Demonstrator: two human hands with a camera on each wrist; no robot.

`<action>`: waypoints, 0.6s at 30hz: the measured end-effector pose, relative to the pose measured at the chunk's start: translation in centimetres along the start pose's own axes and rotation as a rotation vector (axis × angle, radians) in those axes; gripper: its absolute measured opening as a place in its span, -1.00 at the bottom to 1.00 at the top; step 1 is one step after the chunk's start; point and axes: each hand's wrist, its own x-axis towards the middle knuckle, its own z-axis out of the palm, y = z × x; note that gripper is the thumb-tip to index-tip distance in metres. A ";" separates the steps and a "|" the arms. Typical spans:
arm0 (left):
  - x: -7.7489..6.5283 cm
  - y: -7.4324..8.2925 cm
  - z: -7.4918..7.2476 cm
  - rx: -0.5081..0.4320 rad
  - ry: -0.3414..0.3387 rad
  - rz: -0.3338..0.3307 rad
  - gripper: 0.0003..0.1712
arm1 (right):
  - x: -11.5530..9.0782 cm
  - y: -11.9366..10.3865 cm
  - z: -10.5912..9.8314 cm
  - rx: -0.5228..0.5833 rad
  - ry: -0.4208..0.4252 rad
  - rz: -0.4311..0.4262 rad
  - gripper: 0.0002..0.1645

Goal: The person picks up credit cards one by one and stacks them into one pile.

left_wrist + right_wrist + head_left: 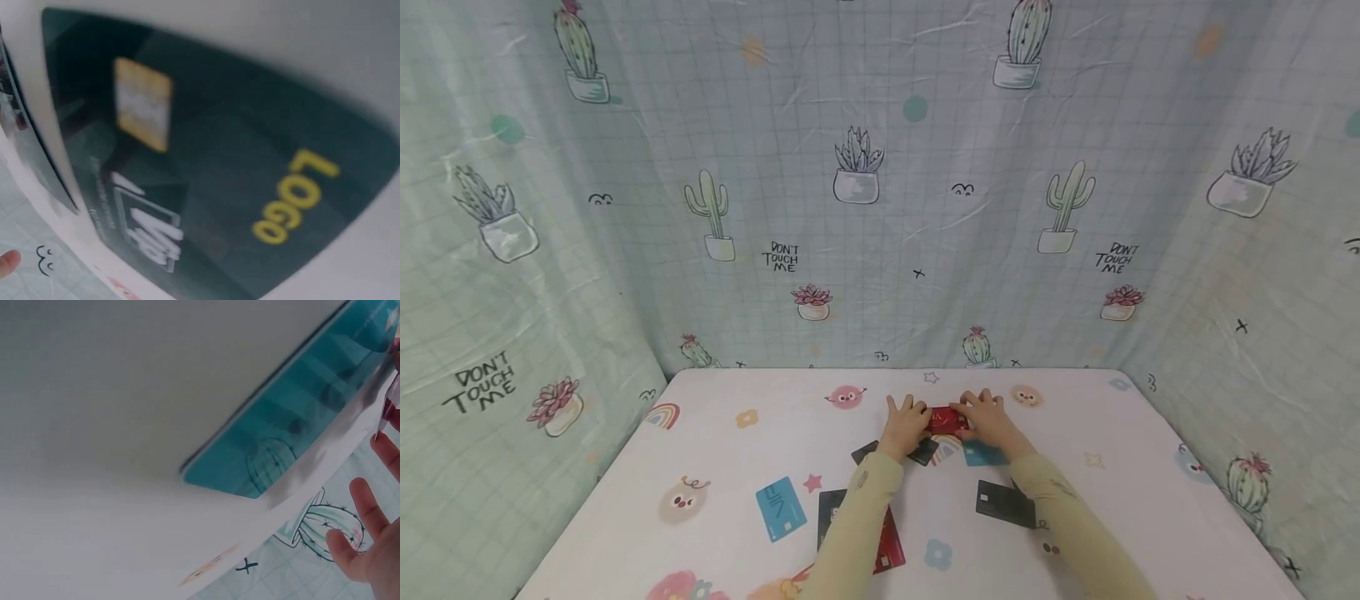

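A red bank card [948, 421] is up near the far side of the table, between my two hands. The left hand [906, 427] pinches its left end, and the right hand [990, 423] pinches its right end. Below the left wrist lies a dark card [922, 452]; the left wrist view shows a dark card [212, 150] with a gold chip and yellow lettering up close. A teal card [983, 454] lies just under the right hand, partly covered in the head view. In the right wrist view, some right-hand fingers [369, 509] are spread beside the held card's edge.
A blue card [781, 508] lies at left. Nearer, a black card [829, 507] and a red card [891, 546] overlap, partly hidden by the left sleeve. Another black card [1004, 503] sits beside the right sleeve. Patterned curtains [880, 317] border the white table [715, 450].
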 end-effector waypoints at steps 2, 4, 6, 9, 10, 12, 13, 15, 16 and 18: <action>0.0 0.0 0.2 -0.011 -0.013 -0.005 -0.57 | -0.1 0.0 0.0 -0.001 -0.001 -0.007 -0.44; -0.1 -0.1 0.3 -0.023 -0.031 -0.008 -0.56 | -0.1 0.0 -0.1 -0.005 -0.001 -0.016 -0.44; -0.2 -0.2 0.5 -0.026 -0.039 -0.006 -0.56 | -0.1 -0.1 -0.2 -0.006 0.005 -0.024 -0.44; -0.2 -0.4 0.5 -0.024 -0.039 0.007 -0.55 | -0.2 -0.2 -0.3 -0.018 0.011 -0.036 -0.44; -0.2 -0.4 0.5 -0.022 -0.038 0.011 -0.55 | -0.2 -0.3 -0.4 -0.023 0.013 -0.039 -0.44; -0.2 -0.5 0.5 -0.029 -0.056 0.018 -0.54 | -0.1 -0.3 -0.4 -0.034 0.009 -0.046 -0.44; -0.1 -0.6 0.4 -0.039 -0.063 0.019 -0.54 | -0.1 -0.2 -0.4 -0.042 0.006 -0.049 -0.44; -0.1 -0.6 0.3 -0.055 -0.080 0.021 -0.54 | -0.1 -0.1 -0.2 -0.063 -0.003 -0.054 -0.43; -0.1 -0.7 0.3 -0.062 -0.083 0.022 -0.54 | 0.0 0.0 0.0 -0.077 -0.007 -0.058 -0.43; -0.1 -0.7 0.3 -0.070 -0.081 0.024 -0.55 | 0.0 0.3 0.4 -0.103 -0.014 -0.062 -0.41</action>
